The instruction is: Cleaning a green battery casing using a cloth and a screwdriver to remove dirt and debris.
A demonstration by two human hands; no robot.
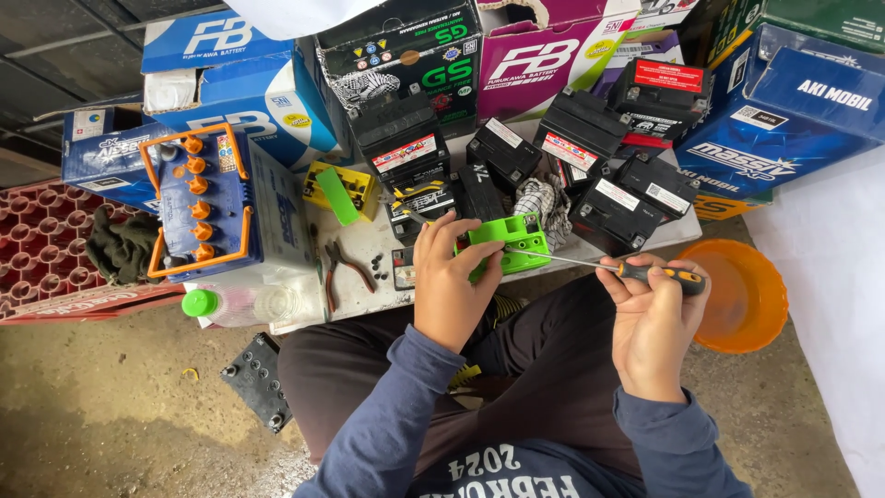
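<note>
- The right hand (pixel 653 323) was closed around a screwdriver (pixel 636 269) handle, over the lap, with the shaft pointing left.
- The left hand (pixel 449 281) curled around a green part (pixel 510 242) at the table (pixel 369 242) edge; the screwdriver tip met that part.
- Pliers (pixel 343 269) and a clear bottle (pixel 241 302) lay left of the hands.
- An orange basin (pixel 745 293) sat on the floor to the right.
- Farther off stood black batteries (pixel 590 175), a blue battery (pixel 198 203) with orange caps, and boxes (pixel 784 101).
</note>
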